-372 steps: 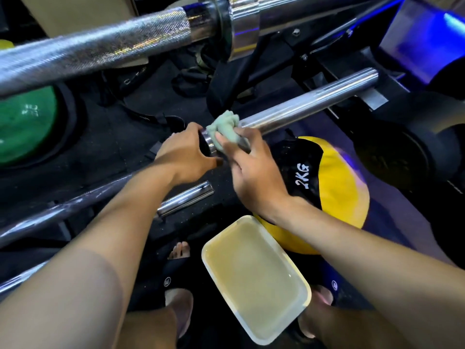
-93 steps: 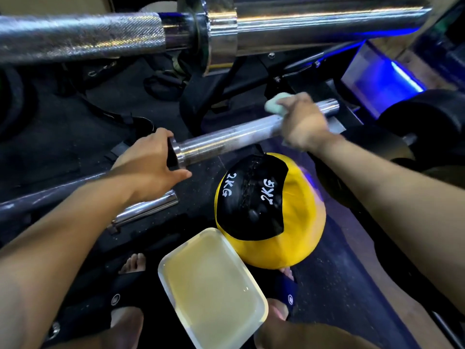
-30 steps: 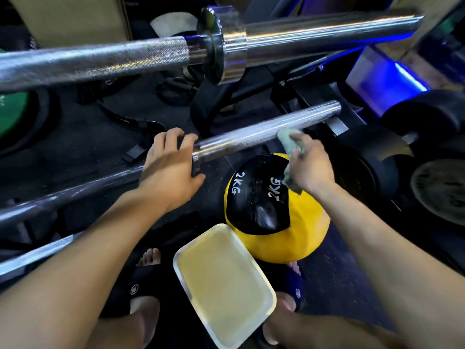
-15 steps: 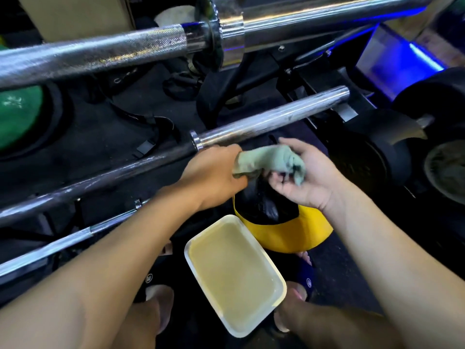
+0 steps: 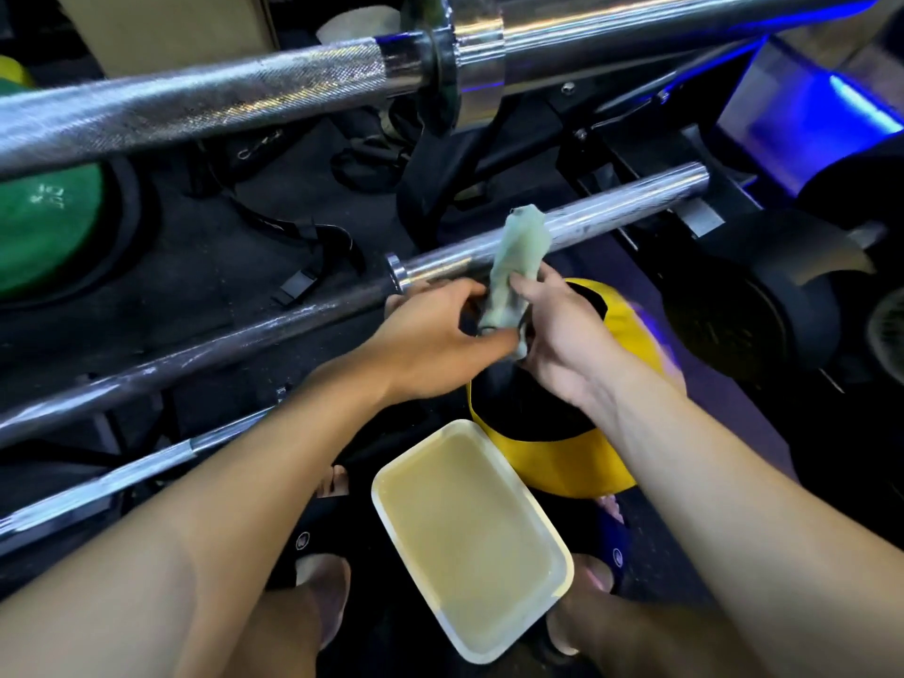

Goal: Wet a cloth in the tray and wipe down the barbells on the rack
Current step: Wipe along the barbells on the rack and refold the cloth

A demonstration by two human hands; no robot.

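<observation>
At the far left, well apart from both hands, a green weight plate (image 5: 44, 222) lies on the dark floor. Two thin bars cross the lower left: the lowest barbell (image 5: 122, 482) and above it the middle barbell (image 5: 611, 212), whose shiny sleeve runs up to the right just beyond the fingertips. The thick top barbell (image 5: 195, 105) crosses the whole upper part, far above the fingers.

The left hand (image 5: 430, 335) reaches in from the lower left; its fingers are curled and its thumb and fingertips pinch the lower end of the pale green cloth (image 5: 513, 266). The cloth stands nearly upright between the two hands, twisted into a roll, and its top end overlaps the sleeve of the middle barbell; I cannot tell if it touches it.

The right hand (image 5: 562, 345) holds the same cloth from the other side, fingers bent around its lower part. Below the fingers of both hands, toward the person, the white tray (image 5: 391, 486) holds yellowish liquid. Under the right hand sits a yellow and black ball (image 5: 562, 462), just beside the tray.
</observation>
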